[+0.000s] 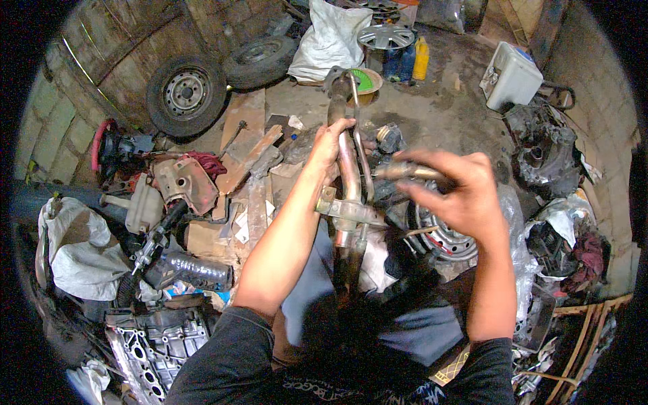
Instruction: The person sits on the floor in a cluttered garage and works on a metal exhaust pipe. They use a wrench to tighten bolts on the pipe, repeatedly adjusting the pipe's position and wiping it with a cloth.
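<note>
Above my lap, over the cluttered garage floor, I see the left hand [332, 145] raised, forearm upright, clenched round one long metal pipe assembly [347, 182] standing nearly vertical. Right hand [462, 192] comes in from the side, wrist bent, fingers wrapped on one short metal tube [412, 171] just beside the pipe. Count: two tyres [187, 93] at the far wall, one white canister [511, 75].

A dull silver-grey metal pipe assembly [347, 182] stands at centre; at twelve o'clock a yellow bottle [421, 59], at nine o'clock a red steering wheel [101, 143], at one o'clock a white plastic tank [511, 75].
</note>
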A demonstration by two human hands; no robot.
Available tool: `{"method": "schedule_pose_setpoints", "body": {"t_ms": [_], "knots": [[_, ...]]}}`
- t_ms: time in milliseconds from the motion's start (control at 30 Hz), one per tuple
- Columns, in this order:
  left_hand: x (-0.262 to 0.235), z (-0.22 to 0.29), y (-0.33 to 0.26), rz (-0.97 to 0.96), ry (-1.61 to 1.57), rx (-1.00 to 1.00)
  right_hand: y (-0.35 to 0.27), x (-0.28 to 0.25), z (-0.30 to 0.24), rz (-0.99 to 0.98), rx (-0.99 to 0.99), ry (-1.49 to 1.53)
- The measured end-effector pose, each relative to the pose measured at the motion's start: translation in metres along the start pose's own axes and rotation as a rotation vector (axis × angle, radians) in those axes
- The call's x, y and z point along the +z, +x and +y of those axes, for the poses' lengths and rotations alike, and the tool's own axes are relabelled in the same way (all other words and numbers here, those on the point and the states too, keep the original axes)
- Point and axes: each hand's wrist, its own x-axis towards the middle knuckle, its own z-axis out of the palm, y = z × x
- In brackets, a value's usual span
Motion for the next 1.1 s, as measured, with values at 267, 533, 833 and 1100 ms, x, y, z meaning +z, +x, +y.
{"method": "schedule_pose_setpoints", "body": {"t_ms": [267, 533, 833, 1100], "knots": [[-0.022, -0.015, 0.047, 0.035, -0.111, 0.074, -0.008, -0.029, 0.011, 0.152, 0.21, -0.243], [-0.023, -0.036, 0.073, 0.08, 0.077, -0.009, -0.01, -0.017, 0.034, 0.134, 0.331, -0.155], [-0.027, -0.008, 0.051, 0.33, 1.308, 0.038, -0.016, 0.004, 0.043, 0.0, 0.353, -0.048], [-0.034, -0.012, 0.031, 0.321, 1.351, 0.397, -0.005, 0.038, 0.042, -0.182, 0.416, 0.019]]}}
